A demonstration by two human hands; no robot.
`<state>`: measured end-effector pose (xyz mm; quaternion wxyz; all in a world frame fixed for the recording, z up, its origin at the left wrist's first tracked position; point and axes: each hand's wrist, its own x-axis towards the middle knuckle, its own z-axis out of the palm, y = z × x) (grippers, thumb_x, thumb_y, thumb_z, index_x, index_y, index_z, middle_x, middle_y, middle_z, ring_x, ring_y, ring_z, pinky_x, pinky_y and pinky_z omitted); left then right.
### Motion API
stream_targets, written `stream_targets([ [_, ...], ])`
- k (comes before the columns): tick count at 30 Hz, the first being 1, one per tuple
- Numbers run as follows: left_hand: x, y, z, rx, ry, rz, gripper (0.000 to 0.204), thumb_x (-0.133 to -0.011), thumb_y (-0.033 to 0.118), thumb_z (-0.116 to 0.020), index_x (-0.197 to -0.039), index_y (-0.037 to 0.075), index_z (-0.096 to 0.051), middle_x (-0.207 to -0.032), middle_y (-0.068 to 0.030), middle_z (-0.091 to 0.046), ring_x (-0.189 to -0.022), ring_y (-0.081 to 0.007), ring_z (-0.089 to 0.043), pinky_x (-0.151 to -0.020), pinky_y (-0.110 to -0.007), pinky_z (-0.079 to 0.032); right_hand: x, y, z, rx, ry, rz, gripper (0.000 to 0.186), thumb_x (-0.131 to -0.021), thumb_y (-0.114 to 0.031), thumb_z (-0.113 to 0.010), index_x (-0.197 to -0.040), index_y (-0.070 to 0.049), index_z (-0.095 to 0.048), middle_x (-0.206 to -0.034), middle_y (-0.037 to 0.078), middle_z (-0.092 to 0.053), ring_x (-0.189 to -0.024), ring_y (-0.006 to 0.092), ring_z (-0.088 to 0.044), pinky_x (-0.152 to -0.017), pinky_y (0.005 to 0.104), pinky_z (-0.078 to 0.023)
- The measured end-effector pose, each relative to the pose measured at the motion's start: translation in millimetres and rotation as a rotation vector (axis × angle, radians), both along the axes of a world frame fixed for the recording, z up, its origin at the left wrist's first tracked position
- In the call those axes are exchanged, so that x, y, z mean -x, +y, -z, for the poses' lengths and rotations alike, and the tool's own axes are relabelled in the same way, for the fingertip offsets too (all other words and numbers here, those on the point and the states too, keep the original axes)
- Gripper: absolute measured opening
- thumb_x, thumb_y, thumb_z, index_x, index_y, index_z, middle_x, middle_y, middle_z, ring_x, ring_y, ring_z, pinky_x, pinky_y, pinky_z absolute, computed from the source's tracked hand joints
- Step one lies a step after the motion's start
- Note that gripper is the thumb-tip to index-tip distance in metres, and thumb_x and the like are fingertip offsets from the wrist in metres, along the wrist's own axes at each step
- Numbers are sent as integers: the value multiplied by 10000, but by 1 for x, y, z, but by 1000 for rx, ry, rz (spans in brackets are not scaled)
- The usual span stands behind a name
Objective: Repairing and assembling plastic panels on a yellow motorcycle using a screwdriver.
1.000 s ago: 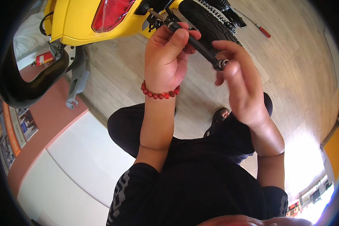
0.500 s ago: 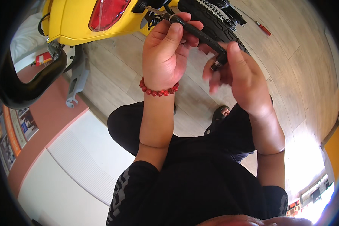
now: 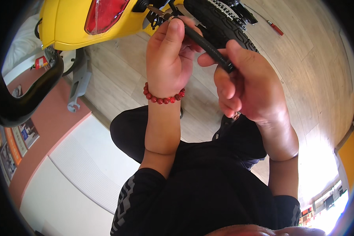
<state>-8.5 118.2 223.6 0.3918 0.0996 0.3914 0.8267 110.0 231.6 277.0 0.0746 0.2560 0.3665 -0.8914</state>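
My left hand (image 3: 170, 59), with a red bead bracelet (image 3: 163, 97) on the wrist, is closed around the upper end of a long black tool handle (image 3: 208, 48) that reaches toward the underside of a yellow scooter (image 3: 72, 21). My right hand (image 3: 245, 84) grips the lower end of the same handle between thumb and fingers. The tool's metal tip (image 3: 156, 11) meets black parts next to the scooter's red tail light (image 3: 104, 13). A black treaded tyre (image 3: 222, 21) lies just behind both hands.
A red-handled screwdriver (image 3: 274, 27) lies on the wooden floor at the top right. A grey metal stand (image 3: 79, 84) hangs down at the left, beside a curved black seat edge (image 3: 23, 102). My black-trousered knees are below the hands. White mats (image 3: 66, 177) cover the lower left.
Both hands have shifted along the black handle. My right hand has turned and closed more tightly on its lower end, and the view has moved closer to the scooter.
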Motion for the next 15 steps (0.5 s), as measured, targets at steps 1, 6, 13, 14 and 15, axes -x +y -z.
stream_targets([
  [1,-1,1,-2,-1,1,3,245,-901,231,-557,-987,3,-587,-794,-63,-621,-682,-127,-557,-655,-250,-444,1,4,2,312,-11,60,531,-973,-381,-283,-1041,78,-541,-504,1,-474,-370,89,-435,-399,216,-441],
  [6,-3,9,1,-5,71,-68,249,-920,210,-519,-999,-14,-593,-795,-71,-624,-697,-130,-558,-667,-252,-439,0,8,14,282,28,12,461,-968,-334,-343,-1084,67,-537,-633,28,-537,-466,109,-494,-461,257,-476],
  [13,0,2,5,-25,72,-71,217,-915,190,-525,-962,-8,-601,-800,-77,-625,-704,-134,-562,-669,-260,-444,3,-10,13,-1820,277,-25,215,-843,-78,-588,-1049,-22,-562,-810,137,-576,-738,314,-560,-655,311,-453],
  [14,0,-1,6,-38,69,-33,221,-920,194,-517,-956,-7,-602,-800,-77,-626,-708,-134,-564,-672,-267,-446,2,-15,11,-1545,250,-34,184,-858,-89,-572,-1026,-15,-562,-756,118,-572,-684,278,-557,-618,302,-444],
  [15,0,-3,6,-51,66,6,226,-924,198,-508,-949,-5,-603,-800,-77,-626,-711,-135,-565,-675,-273,-448,2,-18,11,-1269,221,-42,160,-873,-101,-556,-1004,-9,-562,-702,100,-567,-630,243,-553,-582,293,-435],
])
